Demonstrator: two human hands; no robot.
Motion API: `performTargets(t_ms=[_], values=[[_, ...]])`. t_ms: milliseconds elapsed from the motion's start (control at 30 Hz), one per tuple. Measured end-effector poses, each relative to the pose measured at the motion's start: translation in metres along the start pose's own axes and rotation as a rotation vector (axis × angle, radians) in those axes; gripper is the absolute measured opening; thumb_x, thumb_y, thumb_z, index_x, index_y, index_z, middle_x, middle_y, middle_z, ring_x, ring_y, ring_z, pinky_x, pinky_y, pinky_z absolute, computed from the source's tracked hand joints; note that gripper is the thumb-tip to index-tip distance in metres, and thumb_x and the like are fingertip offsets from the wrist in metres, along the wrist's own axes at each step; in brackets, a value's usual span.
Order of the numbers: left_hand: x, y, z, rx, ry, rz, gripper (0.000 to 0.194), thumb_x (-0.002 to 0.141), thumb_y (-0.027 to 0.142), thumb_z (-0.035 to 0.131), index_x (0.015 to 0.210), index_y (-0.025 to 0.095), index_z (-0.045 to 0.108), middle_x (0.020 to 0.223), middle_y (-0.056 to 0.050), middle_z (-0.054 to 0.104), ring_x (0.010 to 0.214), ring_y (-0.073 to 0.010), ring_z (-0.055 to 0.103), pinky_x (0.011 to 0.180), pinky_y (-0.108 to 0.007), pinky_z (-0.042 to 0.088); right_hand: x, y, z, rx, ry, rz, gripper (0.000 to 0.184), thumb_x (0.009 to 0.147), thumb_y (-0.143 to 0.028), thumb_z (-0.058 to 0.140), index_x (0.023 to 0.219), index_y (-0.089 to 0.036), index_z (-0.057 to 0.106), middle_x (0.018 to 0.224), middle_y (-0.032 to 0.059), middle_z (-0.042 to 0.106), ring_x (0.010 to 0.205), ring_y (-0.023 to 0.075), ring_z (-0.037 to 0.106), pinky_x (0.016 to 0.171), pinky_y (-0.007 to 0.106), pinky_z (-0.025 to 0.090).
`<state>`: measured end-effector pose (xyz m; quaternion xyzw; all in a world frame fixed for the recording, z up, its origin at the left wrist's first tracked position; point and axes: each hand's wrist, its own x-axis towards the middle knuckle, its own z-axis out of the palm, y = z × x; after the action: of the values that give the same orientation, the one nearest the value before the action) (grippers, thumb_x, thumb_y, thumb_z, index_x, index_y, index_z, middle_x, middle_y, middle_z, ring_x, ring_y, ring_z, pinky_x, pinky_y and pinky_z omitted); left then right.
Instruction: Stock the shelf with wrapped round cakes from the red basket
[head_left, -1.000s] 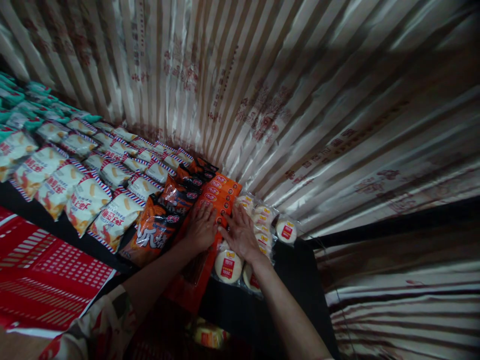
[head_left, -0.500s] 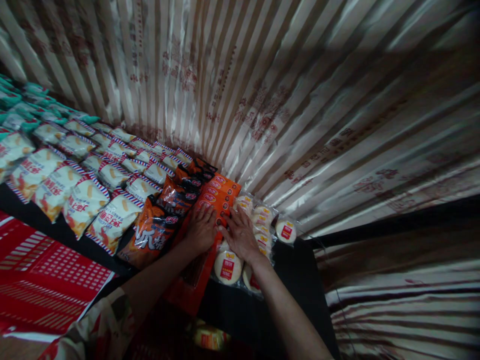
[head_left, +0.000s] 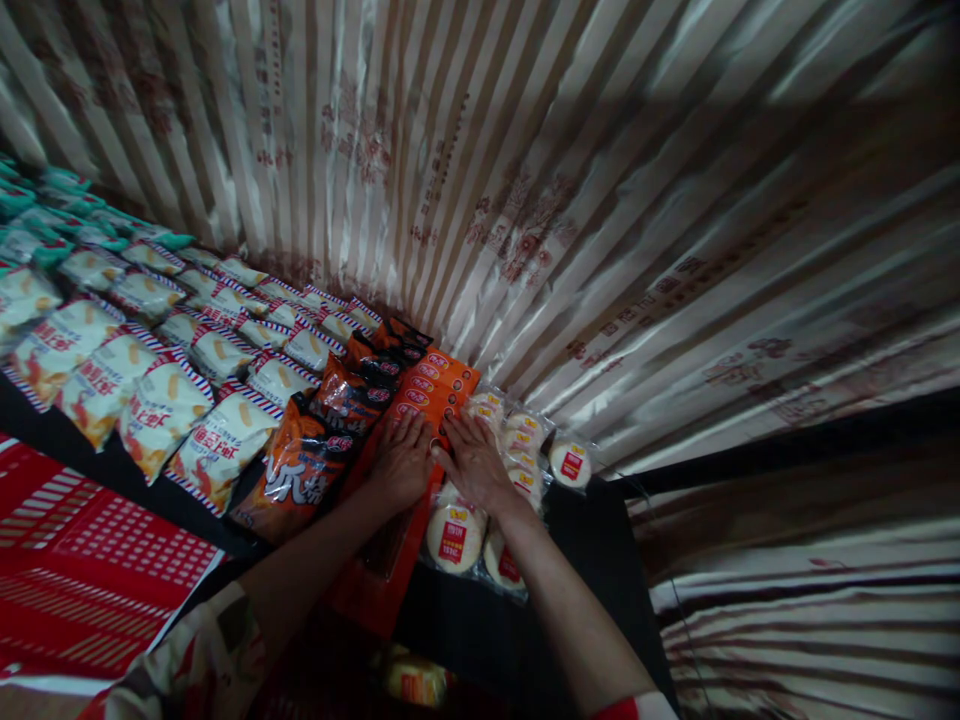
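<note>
My left hand (head_left: 401, 465) lies with its fingers stretched over a row of overlapping flat orange snack packets (head_left: 386, 585), whose printed tops show beyond the fingertips. Close beside it, my right hand (head_left: 476, 465) is spread too, its fingertips on the right edge of the same packets. Under and beside the right hand are clear-wrapped round white crackers (head_left: 456, 537) with red labels, partly hidden by the palm and wrist. To the left of my left hand stands a row of orange and black snack bags (head_left: 296, 470).
Several rows of white snack bags (head_left: 161, 410) and green bags (head_left: 45, 225) fill the left of the black table (head_left: 592, 580). A red plastic basket (head_left: 97, 570) is at lower left. A yellowish packet (head_left: 414, 680) lies low at the front. A pleated, printed curtain (head_left: 525, 200) hangs behind.
Both hands stay on the orange packets with only a slight shift. The view has moved a little to the right.
</note>
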<state>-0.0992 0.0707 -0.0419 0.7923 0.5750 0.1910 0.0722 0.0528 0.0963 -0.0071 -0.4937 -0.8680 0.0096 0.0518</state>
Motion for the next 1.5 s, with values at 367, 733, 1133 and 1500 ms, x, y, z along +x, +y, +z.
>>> performTargets(t_ms=[367,733,1133,1500], values=[[0.0,0.001,-0.001,-0.017,-0.002,-0.006,0.046,0.091,0.033,0.031,0.13,0.013,0.045,0.14,-0.011,0.04,0.134,-0.026,0.026,0.111,-0.049,0.017,0.0,0.0,0.0,-0.017,-0.009,0.005,0.057,0.091,-0.049,0.029,0.129,-0.011,0.048,0.137,0.0119,0.045,0.135,0.0246,0.025,0.11,0.047,0.017],[0.0,0.001,0.001,-0.017,0.004,-0.006,0.046,0.09,0.033,0.035,0.129,0.012,0.046,0.14,-0.012,0.04,0.134,-0.0264,0.025,0.111,-0.05,0.018,0.001,-0.002,0.0,-0.087,-0.019,0.026,0.058,0.091,-0.05,0.028,0.127,-0.009,0.05,0.134,0.0143,0.048,0.132,0.0272,0.028,0.109,0.045,0.019],[0.0,0.0,0.006,-0.013,0.064,0.005,0.045,0.09,0.033,0.036,0.129,0.013,0.047,0.139,-0.012,0.041,0.134,-0.027,0.027,0.11,-0.051,0.017,0.007,0.002,0.001,-0.059,0.006,0.027,0.056,0.093,-0.047,0.025,0.126,-0.01,0.05,0.133,0.0126,0.049,0.13,0.0232,0.033,0.109,0.042,0.02],[0.0,0.001,0.005,-0.004,0.057,0.007,0.041,0.089,0.031,0.04,0.124,0.013,0.052,0.138,-0.013,0.042,0.133,-0.0276,0.029,0.11,-0.051,0.019,0.022,0.003,0.003,-0.089,-0.047,0.069,0.057,0.094,-0.047,0.02,0.129,-0.011,0.047,0.135,0.0136,0.046,0.131,0.0231,0.034,0.109,0.046,0.011]])
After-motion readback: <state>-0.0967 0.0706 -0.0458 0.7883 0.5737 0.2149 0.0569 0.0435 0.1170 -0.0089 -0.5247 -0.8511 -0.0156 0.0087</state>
